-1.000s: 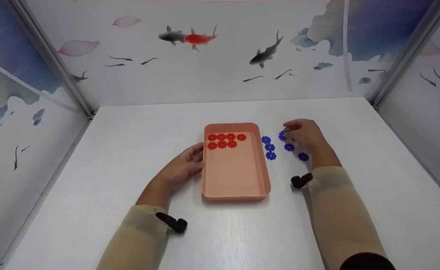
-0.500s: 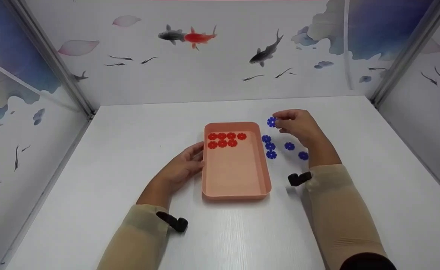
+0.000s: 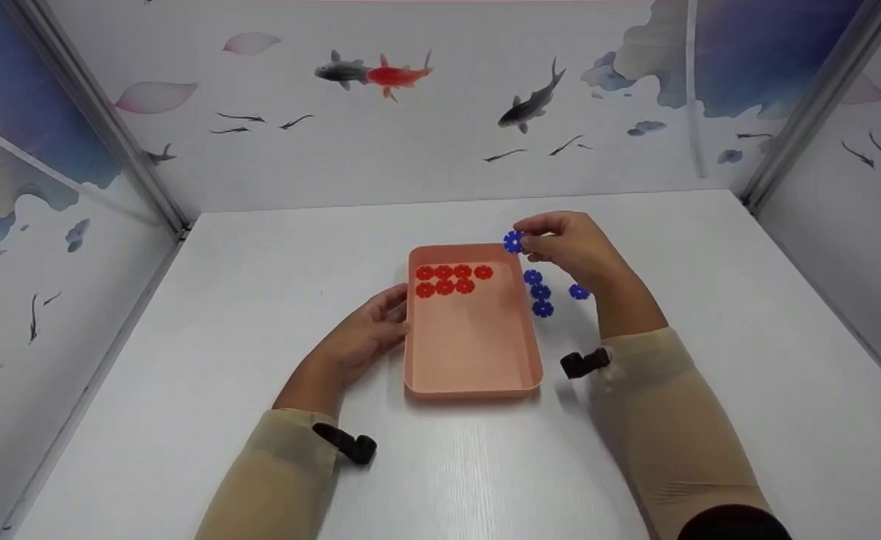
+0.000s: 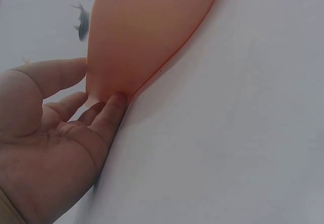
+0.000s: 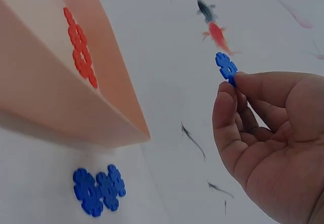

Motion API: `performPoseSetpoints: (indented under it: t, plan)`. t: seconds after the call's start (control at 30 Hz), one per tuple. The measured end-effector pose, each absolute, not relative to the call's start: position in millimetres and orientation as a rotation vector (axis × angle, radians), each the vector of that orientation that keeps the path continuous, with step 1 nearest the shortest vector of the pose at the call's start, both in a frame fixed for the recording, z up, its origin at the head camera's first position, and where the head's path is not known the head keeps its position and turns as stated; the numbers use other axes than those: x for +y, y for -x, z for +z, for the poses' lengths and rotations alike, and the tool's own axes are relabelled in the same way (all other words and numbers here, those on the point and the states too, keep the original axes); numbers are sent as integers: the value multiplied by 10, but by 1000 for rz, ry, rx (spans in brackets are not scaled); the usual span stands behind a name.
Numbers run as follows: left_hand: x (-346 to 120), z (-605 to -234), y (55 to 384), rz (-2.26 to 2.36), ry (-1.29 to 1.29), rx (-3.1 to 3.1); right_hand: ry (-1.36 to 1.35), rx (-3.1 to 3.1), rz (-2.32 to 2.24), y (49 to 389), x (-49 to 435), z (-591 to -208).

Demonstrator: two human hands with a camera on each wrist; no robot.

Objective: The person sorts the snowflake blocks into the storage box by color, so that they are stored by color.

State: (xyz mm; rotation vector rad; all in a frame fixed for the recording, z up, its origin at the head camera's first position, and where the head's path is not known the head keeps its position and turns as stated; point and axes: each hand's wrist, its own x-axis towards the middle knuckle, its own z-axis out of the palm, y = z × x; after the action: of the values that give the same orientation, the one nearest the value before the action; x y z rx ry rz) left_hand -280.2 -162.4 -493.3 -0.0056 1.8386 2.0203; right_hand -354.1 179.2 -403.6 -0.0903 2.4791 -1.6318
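Observation:
My right hand (image 3: 572, 244) pinches a blue snowflake disc (image 3: 513, 241) between thumb and fingertips. It is held up at the far right corner of a shallow pink tray (image 3: 470, 345), overlapping the rim in the head view. In the right wrist view the disc (image 5: 224, 66) is tilted, its petals pointing away from the thumb. My left hand (image 3: 365, 334) rests its fingers and thumb against the outside of the tray's left wall. Inside the tray, several red snowflake discs (image 3: 445, 287) lie flat in two rows near the far end.
Just right of the tray, three blue discs (image 3: 540, 292) lie in a line on the white table (image 3: 260, 255). Another blue disc (image 3: 578, 291) lies farther right, partly behind my right wrist. A wall printed with fish (image 3: 399, 76) stands at the table's far side.
My right hand has picked up a blue disc from the table and carried it up and left to the tray's far corner. The left hand and the tray have stayed in place.

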Motion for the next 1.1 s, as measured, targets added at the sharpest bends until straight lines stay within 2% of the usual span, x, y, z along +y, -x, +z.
performPoseSetpoints:
  t: [0.23,0.63,1.1]
  plan:
    - [-1617,-4936,2797,2029,11,1827,308,2396,-1604,3446,1389,-3928]
    - [-1642,-4922,2823,2009,16,1851,413,2208,-1358,3706,744,-4005]
    - [-1643,-4927,2800,2050,-92,1781,543,2108,-1333,3796,617,-4434]
